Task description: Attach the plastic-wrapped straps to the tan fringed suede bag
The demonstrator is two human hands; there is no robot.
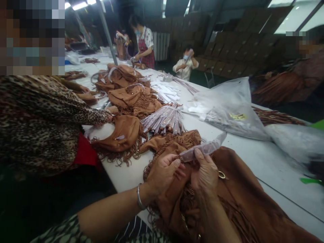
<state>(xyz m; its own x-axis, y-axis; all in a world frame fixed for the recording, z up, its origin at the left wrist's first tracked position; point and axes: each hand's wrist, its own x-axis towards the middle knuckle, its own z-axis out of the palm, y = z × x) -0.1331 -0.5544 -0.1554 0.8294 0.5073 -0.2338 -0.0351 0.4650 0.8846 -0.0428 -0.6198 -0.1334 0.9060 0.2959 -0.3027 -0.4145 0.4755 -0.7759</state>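
Observation:
A narrow strip wrapped in whitish translucent film (204,148) is held above brown fringed suede bags. My right hand (205,170) grips its middle, thumb on top. At the strip's left end, my left hand (165,172) pinches with thumb and forefinger, its other fingers loosely curled. Below both hands lies a brown suede bag (174,189) with fringe, and a larger brown piece (243,179) with a gold ring (221,174) spreads to the right. Beyond the hands, a fanned bundle of similar wrapped strips (165,118) rests on the white table (280,158).
At the left, a person in a patterned top (45,121) reaches toward a brown bag (124,133). More brown bags (134,96) lie farther back. Large clear plastic bags (227,108) occupy the right side. Several people work around the table, with stacked cartons (233,50) behind.

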